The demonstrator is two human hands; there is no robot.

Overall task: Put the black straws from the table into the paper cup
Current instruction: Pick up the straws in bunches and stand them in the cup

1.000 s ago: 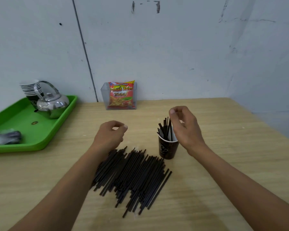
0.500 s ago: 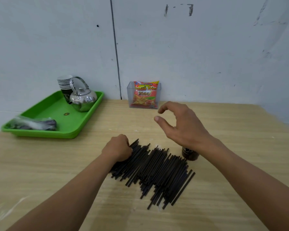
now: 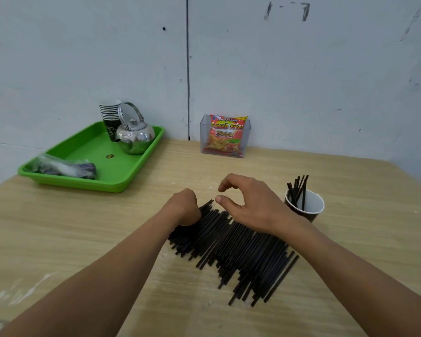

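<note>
Hovering just left of the paper cup [image 3: 312, 203], right hand [image 3: 253, 210] was empty, thumb and forefinger curved and apart. Left hand [image 3: 184, 207], further left of the cup, sat curled on the far end of the black straws [image 3: 241, 249]; couldn't tell whether its fingers pinched any. Pile lay flat on the table [image 3: 355, 239], left of the cup and nearer the camera. A few upright straws [image 3: 299, 188] stood inside the cup.

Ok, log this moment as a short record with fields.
left hand: fingers curled at far end of straw pile; grip unclear
right hand: open above the pile, holding nothing
straw pile: lying on the table, most of the straws
paper cup: upright, right of the pile, holds a few straws
background: green tray with kettle; snack packet
</note>
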